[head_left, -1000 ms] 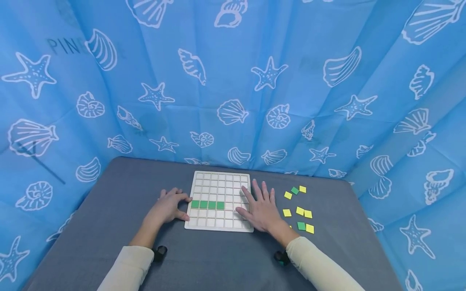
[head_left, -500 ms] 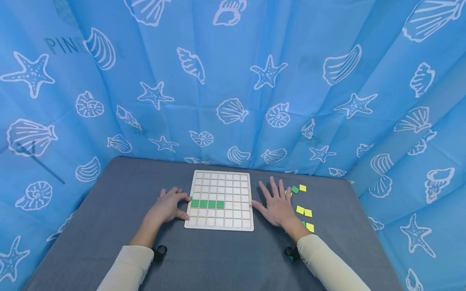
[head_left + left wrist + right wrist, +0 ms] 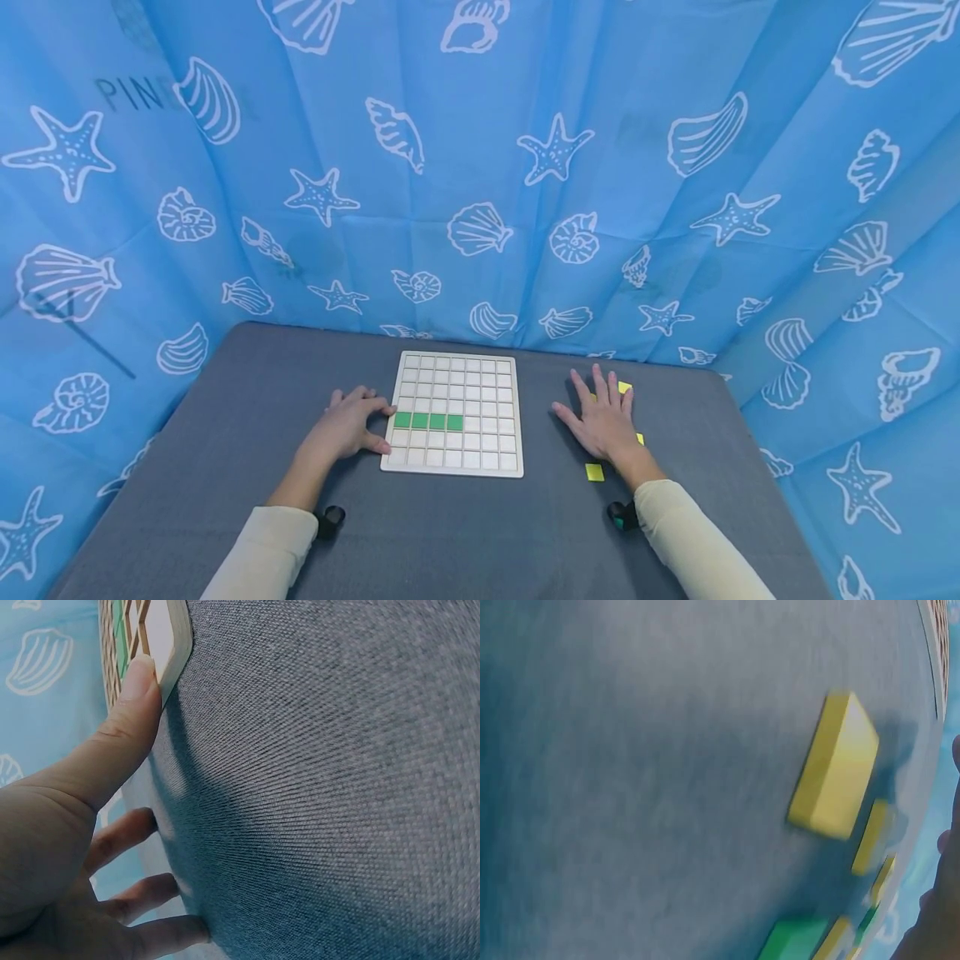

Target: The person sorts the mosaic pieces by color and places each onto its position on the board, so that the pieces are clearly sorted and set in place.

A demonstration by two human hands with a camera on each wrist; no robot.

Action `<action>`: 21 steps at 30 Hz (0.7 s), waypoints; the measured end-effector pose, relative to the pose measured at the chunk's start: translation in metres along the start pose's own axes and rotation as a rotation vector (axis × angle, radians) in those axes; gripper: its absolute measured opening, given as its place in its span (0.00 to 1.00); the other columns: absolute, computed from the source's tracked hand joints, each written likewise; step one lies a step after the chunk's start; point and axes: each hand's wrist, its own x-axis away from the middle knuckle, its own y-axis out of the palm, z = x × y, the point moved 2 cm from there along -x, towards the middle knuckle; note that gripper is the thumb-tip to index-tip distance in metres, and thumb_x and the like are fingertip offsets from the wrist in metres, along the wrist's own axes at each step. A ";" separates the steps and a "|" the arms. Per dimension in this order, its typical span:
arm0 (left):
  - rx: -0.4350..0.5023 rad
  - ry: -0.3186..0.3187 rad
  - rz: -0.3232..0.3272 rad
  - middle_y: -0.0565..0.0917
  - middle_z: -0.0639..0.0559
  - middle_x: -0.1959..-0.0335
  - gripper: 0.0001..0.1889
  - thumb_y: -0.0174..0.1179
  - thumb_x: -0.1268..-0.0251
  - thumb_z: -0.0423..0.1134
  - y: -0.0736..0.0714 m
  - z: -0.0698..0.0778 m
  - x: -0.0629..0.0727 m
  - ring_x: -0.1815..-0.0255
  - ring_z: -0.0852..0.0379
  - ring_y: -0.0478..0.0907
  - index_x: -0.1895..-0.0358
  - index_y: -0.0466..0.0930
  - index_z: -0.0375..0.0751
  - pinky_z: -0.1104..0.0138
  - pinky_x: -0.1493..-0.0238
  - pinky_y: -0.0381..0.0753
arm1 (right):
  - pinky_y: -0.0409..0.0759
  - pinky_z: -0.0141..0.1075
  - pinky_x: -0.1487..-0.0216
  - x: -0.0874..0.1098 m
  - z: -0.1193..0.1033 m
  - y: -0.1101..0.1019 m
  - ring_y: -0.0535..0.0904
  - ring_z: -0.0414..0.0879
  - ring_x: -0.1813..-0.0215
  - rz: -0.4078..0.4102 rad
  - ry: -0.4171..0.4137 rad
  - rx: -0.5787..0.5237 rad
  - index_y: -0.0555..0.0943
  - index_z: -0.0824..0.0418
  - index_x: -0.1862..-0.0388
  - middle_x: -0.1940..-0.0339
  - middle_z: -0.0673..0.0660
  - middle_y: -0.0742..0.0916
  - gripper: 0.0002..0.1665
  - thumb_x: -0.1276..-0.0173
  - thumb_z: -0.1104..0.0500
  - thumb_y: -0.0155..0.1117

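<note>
A white gridded board (image 3: 455, 375) lies on the grey table, with a row of several green tiles (image 3: 427, 421) in its cells at the left. My left hand (image 3: 347, 427) is at the board's left edge, thumb and index finger touching it a little apart. In the left wrist view the thumb (image 3: 127, 720) rests on the board's rim near a corner, while the other fingers are spread over the cloth. To the right of the board, my right hand (image 3: 603, 423) is over loose tiles with its fingers spread, holding nothing and covering most of them.
One yellow tile (image 3: 595, 472) lies below the right hand, and another yellow tile (image 3: 625, 387) shows past its fingertips. In the right wrist view a green tile (image 3: 795, 941) sits among several yellow ones. A blue shell-print curtain (image 3: 480, 167) hangs around the grey table (image 3: 465, 533).
My right hand has moved right, off the board's right side and over the loose tiles. The left hand and the board have stayed in place.
</note>
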 end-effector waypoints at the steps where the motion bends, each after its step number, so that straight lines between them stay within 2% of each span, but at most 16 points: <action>1: 0.002 0.000 0.001 0.69 0.38 0.25 0.35 0.79 0.54 0.53 0.000 0.000 0.000 0.31 0.32 0.64 0.37 0.82 0.55 0.37 0.39 0.73 | 0.33 0.74 0.24 0.000 0.004 -0.001 0.38 0.73 0.16 0.000 0.002 -0.012 0.53 0.54 0.16 0.15 0.70 0.49 0.51 0.25 0.26 0.45; 6: 0.009 -0.001 0.005 0.69 0.38 0.25 0.34 0.79 0.53 0.53 0.000 -0.001 0.000 0.31 0.33 0.63 0.38 0.82 0.56 0.37 0.40 0.73 | 0.32 0.74 0.25 0.000 0.022 -0.006 0.37 0.74 0.17 -0.003 0.001 -0.065 0.51 0.57 0.16 0.16 0.72 0.49 0.50 0.24 0.28 0.44; 11: 0.007 -0.009 0.001 0.69 0.38 0.25 0.34 0.79 0.54 0.53 -0.001 -0.001 0.000 0.32 0.33 0.64 0.38 0.82 0.56 0.38 0.40 0.74 | 0.37 0.73 0.24 -0.001 0.033 -0.014 0.39 0.74 0.17 -0.004 0.006 -0.090 0.51 0.60 0.16 0.17 0.74 0.49 0.47 0.21 0.33 0.45; 21: 0.006 -0.007 -0.002 0.69 0.39 0.25 0.34 0.79 0.53 0.53 0.000 0.000 0.000 0.31 0.32 0.63 0.38 0.82 0.56 0.37 0.40 0.73 | 0.47 0.73 0.26 0.000 0.048 -0.020 0.41 0.76 0.20 -0.014 0.094 -0.082 0.56 0.60 0.18 0.18 0.73 0.50 0.41 0.19 0.40 0.48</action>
